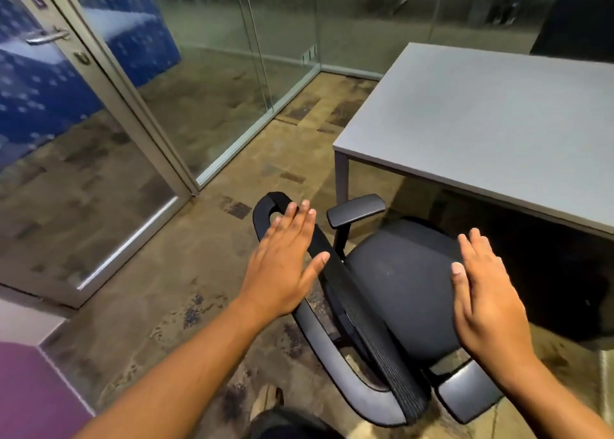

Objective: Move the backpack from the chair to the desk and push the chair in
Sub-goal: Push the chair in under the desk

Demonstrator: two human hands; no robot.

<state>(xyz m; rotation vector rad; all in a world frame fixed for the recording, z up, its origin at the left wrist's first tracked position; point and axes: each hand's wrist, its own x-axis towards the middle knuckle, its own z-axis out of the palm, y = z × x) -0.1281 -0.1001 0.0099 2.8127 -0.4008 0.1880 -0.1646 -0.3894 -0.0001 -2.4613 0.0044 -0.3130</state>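
A black office chair [398, 282] stands on the carpet in front of the grey desk [481, 116], its seat bare and pointing toward the desk's near edge. My left hand [285, 265] is open, fingers spread, just over the top of the mesh backrest [335, 272]. My right hand [488, 292] is open too, above the right side of the seat near the right armrest [468, 392]. A large black shape [578, 16] sits at the desk's far right corner; I cannot tell whether it is the backpack.
Glass walls and a glass door [83, 172] with a metal handle close off the left and back. A desk leg [342, 179] stands beside the chair's left armrest [357, 209]. A purple surface [30, 392] is at the lower left. My shoe [265, 402] shows below.
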